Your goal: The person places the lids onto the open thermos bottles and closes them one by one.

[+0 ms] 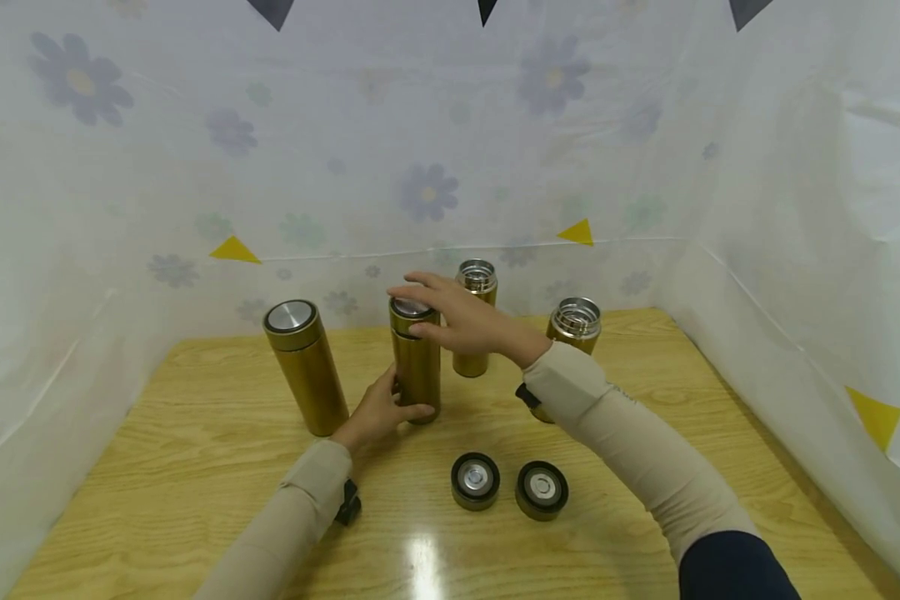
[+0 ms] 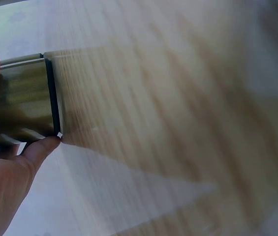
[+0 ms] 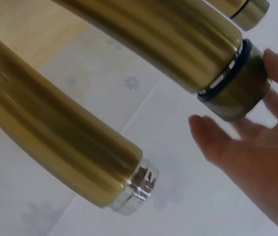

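A gold thermos bottle (image 1: pixel 417 367) stands upright on the table in front of me. My left hand (image 1: pixel 377 413) grips its lower part, with fingers and thumb on either side of the body. Over its lid (image 3: pixel 239 93) is my right hand (image 1: pixel 461 317), fingers stretched across the top and spread from the thumb. In the right wrist view a thin gap with a dark ring shows between lid and body, and one fingertip (image 3: pixel 202 130) is apart from the lid. The left wrist view shows the bottle's base (image 2: pixel 55 98) close to the wood.
To the left stands another lidded gold bottle (image 1: pixel 307 367). Two gold bottles without lids, one behind (image 1: pixel 480 283) and one at the right (image 1: pixel 576 325), show steel necks. Two lids (image 1: pixel 476 482) (image 1: pixel 542 490) lie upside down in front on the wooden table (image 1: pixel 195 500).
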The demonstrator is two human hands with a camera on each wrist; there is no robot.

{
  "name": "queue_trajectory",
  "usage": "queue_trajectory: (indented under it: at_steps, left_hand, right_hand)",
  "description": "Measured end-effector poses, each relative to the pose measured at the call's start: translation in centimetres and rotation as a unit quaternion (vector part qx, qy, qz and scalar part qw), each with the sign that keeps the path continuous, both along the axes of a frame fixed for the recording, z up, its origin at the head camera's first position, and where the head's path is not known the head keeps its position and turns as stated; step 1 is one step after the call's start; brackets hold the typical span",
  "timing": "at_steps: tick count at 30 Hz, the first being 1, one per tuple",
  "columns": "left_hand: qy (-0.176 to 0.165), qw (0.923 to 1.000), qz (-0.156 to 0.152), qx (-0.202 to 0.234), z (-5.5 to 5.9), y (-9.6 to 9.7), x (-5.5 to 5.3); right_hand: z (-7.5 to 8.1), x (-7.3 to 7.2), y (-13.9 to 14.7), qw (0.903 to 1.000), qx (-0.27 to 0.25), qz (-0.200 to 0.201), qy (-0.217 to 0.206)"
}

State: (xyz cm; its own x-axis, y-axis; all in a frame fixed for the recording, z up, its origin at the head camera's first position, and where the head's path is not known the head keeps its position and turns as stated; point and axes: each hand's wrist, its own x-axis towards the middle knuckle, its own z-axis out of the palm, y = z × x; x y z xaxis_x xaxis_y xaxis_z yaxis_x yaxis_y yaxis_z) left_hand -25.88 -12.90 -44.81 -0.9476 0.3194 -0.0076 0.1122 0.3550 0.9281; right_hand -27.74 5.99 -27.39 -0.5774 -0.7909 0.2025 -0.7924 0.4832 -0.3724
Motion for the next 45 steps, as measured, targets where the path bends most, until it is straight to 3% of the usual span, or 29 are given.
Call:
queue_trajectory:
  at_steps: [4,6,10,13,18,25,31,39,45]
  left_hand:
    - [0.000,1.0000,-0.002,0.004,0.1,0.0,0.0]
    - [0.001,1.0000,-0.005,0.004,1.0,0.1,0.6]
    - [-0.002,1.0000,-0.004,0.002,1.2,0.2,0.8]
    - [-0.004,1.0000,0.001,-0.001,0.3,0.1,0.2]
    - [-0.003,1.0000,0.004,0.001,0.2,0.1,0.1]
    - [0.003,1.0000,0.006,0.005,0.4,0.2,0.2]
    - [0.006,1.0000,0.005,-0.005,0.2,0.3,0.1]
    - [0.008,0.9999,0.004,-0.007,0.1,0.3,0.0]
    - [0.010,0.9999,0.001,-0.005,0.1,0.2,0.1]
  right_hand:
    - [0.8,-0.3,0.1,0.9983,0.042,0.039,-0.006]
    - [1.1,-0.3,0.1,0.9975,0.052,0.046,-0.013]
    - [1.3,-0.3,0.0,0.9969,0.060,0.049,-0.016]
    - [1.3,-0.3,0.0,0.9968,0.062,0.049,-0.008]
    - [1.2,-0.4,-0.1,0.9970,0.063,0.041,0.019]
    - [0.7,-0.1,-0.2,0.9973,0.059,-0.001,0.044]
    - [-0.6,0.1,-0.3,0.9968,0.002,-0.070,0.040]
    - [-2.9,0.3,-1.1,0.9799,-0.110,-0.147,0.079]
    - [-3.5,0.6,-1.6,0.9722,-0.134,-0.176,0.075]
